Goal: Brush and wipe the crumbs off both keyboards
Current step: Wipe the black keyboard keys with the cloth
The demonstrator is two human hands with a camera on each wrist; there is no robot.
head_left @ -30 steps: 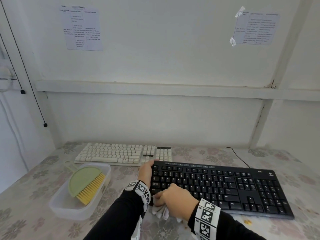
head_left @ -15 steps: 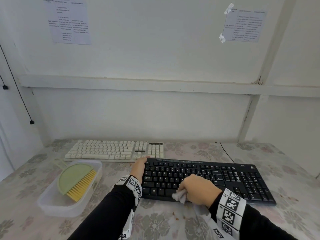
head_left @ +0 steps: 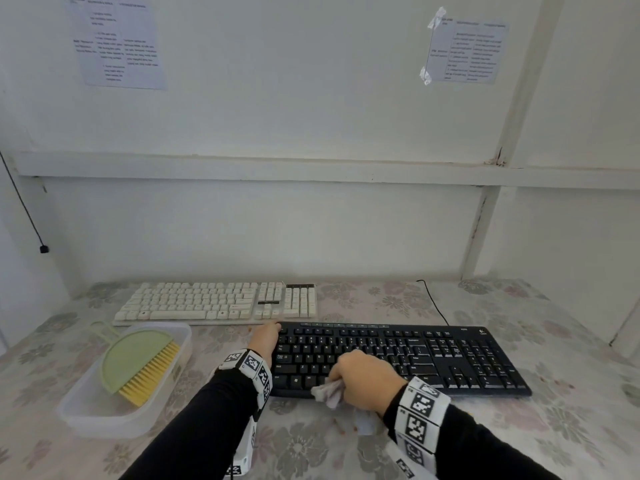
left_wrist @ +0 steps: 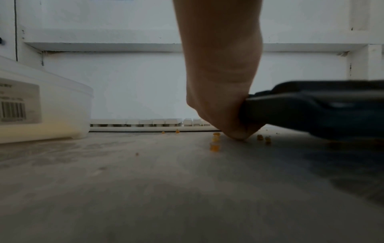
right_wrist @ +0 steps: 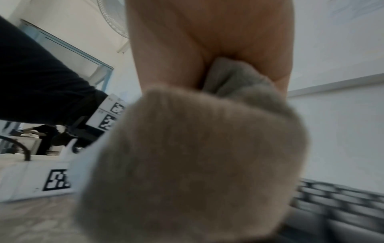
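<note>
So the right hand (head_left: pixel 369 379) has its fingers bunched round a greyish cloth (head_left: pixel 329 391), wadded up so there's a fat pad to drag over the keys, with a loose tail hanging out behind the palm onto the table (head_left: pixel 571 420). It's sitting on the near-left part of the black keyboard (head_left: pixel 433 358), about the bottom letter rows.

The left hand (head_left: pixel 266 337) is just off to that hand's left, clamped on the keyboard's far-left corner, thumb side on top, the rest curled against the edge. The left wrist view shows that corner pinched and apparently tipped a little off the table, I'd guess to keep the board from skating around under the wiping.

Orange crumbs (left_wrist: pixel 215 144) lie on the table right around the left fingertips, and a few more sit just behind the right hand, so the stuff is coming off onto the cloth-covered tabletop.

The white keyboard (head_left: pixel 214 301) is parked beyond both hands, nobody touching it. The green brush (head_left: pixel 138 363) lies in a clear plastic tub (head_left: pixel 86 417) out to the left of the left hand, parked while the wiping gets done.
</note>
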